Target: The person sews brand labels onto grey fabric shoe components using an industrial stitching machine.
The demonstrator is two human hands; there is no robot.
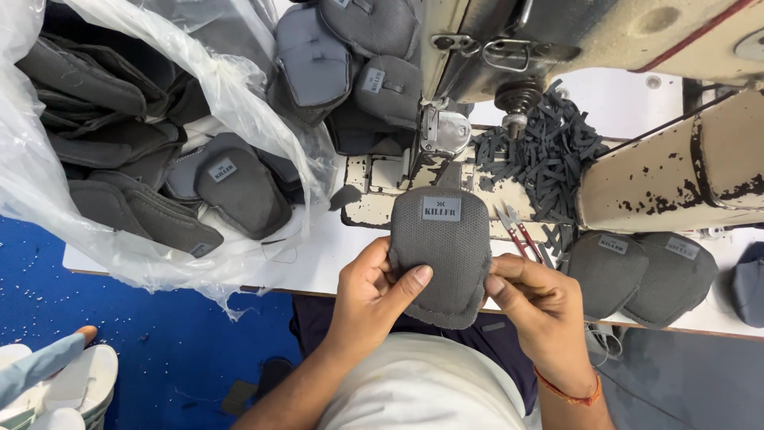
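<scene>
A grey padded mesh shoe tongue [440,247] with a small sewn label near its top is held up in front of the sewing machine [557,36]. My left hand [370,299] grips its lower left side, thumb across the front. Along the tongue's right edge my right hand [537,310] pinches it with the fingertips. The tongue's top end lies just under the machine's presser foot [442,135].
A clear plastic bag [48,191] full of grey tongues sits at the left. More tongues lie at the back [350,56] and at the right [645,267]. Black strips [549,151] and red-handled snips [519,232] lie on the white table [318,255].
</scene>
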